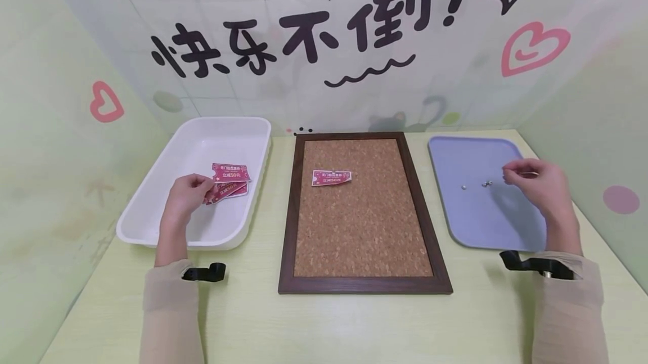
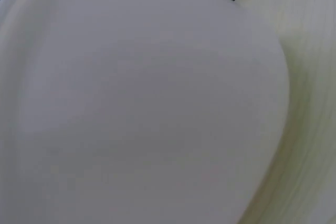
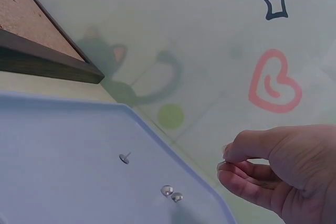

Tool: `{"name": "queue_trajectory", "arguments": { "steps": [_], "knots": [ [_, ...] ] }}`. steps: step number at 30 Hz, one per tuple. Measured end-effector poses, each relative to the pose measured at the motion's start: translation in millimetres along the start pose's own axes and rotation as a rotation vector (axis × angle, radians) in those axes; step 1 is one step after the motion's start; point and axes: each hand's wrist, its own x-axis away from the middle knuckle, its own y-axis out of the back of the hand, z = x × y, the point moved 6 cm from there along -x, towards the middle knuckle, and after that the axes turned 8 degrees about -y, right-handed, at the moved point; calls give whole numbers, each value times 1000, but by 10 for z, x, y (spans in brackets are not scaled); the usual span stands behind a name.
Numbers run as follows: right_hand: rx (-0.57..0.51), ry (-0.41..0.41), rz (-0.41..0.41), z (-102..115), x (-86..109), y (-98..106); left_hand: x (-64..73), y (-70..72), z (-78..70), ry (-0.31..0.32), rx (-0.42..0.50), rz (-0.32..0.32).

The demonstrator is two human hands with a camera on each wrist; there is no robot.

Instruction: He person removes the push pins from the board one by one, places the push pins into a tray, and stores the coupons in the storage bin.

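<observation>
Over the white tub (image 1: 126, 230), my left hand (image 1: 188, 198) pinches a red printed coupon (image 1: 219, 192) at the edge of a small overlapping pile. Another coupon (image 1: 231, 172) lies at the top of that pile. The left wrist view is filled by the tub's pale wall (image 2: 157, 103); hand and coupons are out of it. Above the blue tray (image 1: 471, 229), my right hand (image 1: 538, 183) holds its thumb and fingertips together on a tiny metallic thumbtack (image 3: 224, 161), mostly hidden. Loose silver thumbtacks (image 3: 167, 190) lie on the tray below.
A cork board (image 1: 361, 229) in a dark wooden frame lies between tub and tray. One red coupon (image 1: 331, 178) is on its upper left, its lower edge curling up. A printed wall sheet (image 1: 304, 94) stands behind the table.
</observation>
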Motion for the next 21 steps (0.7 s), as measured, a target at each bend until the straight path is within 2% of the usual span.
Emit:
{"name": "queue_trajectory", "arguments": {
  "steps": [4, 9, 15, 21],
  "knots": [
    [67, -14, 7, -86, 6, 13, -11, -1, 64, 33, -17, 7],
    [149, -27, 13, -215, -7, 1, -18, -2, 130, 68, -32, 46],
    [154, -8, 13, -303, -42, -69, -21, 18, 180, 91, -42, 73],
    [235, -18, 22, -317, -51, -158, -27, 12, 208, 115, -39, 80]
  ]
}}
